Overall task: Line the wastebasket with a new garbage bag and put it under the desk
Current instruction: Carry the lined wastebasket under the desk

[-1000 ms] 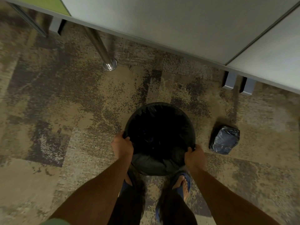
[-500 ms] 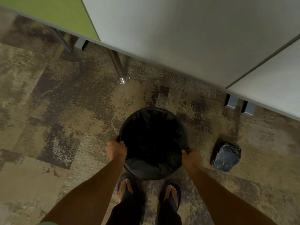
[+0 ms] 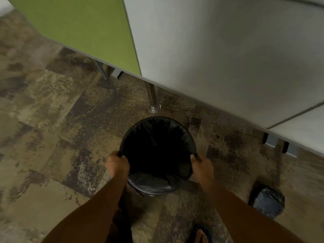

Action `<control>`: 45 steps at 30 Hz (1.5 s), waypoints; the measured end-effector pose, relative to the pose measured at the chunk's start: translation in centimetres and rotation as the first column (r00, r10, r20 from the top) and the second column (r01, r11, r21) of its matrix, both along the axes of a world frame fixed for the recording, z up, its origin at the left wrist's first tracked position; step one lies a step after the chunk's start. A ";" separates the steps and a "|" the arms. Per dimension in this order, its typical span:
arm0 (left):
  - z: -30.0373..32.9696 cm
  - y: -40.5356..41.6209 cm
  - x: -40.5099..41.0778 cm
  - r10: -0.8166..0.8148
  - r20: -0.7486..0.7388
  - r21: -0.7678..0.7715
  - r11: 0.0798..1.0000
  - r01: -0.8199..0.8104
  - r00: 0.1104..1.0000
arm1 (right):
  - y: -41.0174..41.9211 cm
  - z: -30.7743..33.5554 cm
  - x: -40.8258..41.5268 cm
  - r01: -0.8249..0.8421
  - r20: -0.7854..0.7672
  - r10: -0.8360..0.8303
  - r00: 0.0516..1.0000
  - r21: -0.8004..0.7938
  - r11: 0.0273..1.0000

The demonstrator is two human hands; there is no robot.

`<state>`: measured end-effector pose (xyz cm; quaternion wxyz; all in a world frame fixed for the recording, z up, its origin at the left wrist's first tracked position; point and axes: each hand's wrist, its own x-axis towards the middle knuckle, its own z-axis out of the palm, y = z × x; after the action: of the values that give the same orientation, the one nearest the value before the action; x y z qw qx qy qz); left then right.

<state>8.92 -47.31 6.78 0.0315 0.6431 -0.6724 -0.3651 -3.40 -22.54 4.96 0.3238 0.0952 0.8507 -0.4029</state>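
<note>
Wastebasket [image 3: 158,187] w/ black bag [image 3: 158,148], both hands clamped on rim, L [image 3: 117,164] & R [image 3: 201,168].

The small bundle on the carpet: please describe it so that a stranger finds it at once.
Start at the grey desk, then follow its edge to the right. Below it, on the patterned carpet, right of the lined wastebasket held by both hands, lies the bundle. It is a crumpled, shiny grey-blue plastic lump, closed and untouched, unlike the open black basket.
</note>
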 end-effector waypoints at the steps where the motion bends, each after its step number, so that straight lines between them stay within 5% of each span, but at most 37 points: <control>1: -0.2 -1.2 0.1 0.001 -0.012 -0.003 1.000 -0.002 1.000 | -1.3 -0.1 -0.2 -0.033 -0.023 0.032 0.999 -0.023 0.999; 9: -1.7 -11.8 0.5 0.097 -0.023 -0.049 0.994 -0.098 0.995 | -11.7 -1.1 -2.6 -0.193 -0.054 0.187 0.981 -0.150 0.970; 17: -1.3 -22.6 -0.6 0.119 -0.012 -0.077 0.990 -0.120 0.993 | -23.6 -1.8 -5.4 -0.015 0.199 0.096 0.975 -0.374 0.927; 33: -5.4 -38.7 -6.5 0.257 -0.145 -0.041 0.963 -0.266 0.955 | -41.4 -5.4 -11.7 -0.019 0.104 0.059 0.993 -0.349 0.937; 45: -9.3 -43.9 -8.2 0.298 -0.150 -0.018 0.953 -0.304 0.943 | -47.4 -9.6 -14.4 -0.041 0.098 0.073 0.992 -0.299 0.953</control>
<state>0.72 -91.24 -2.56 0.1489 0.7091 -0.5694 -0.3883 -17.82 -69.97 -4.66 0.3914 0.0426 0.7643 -0.5108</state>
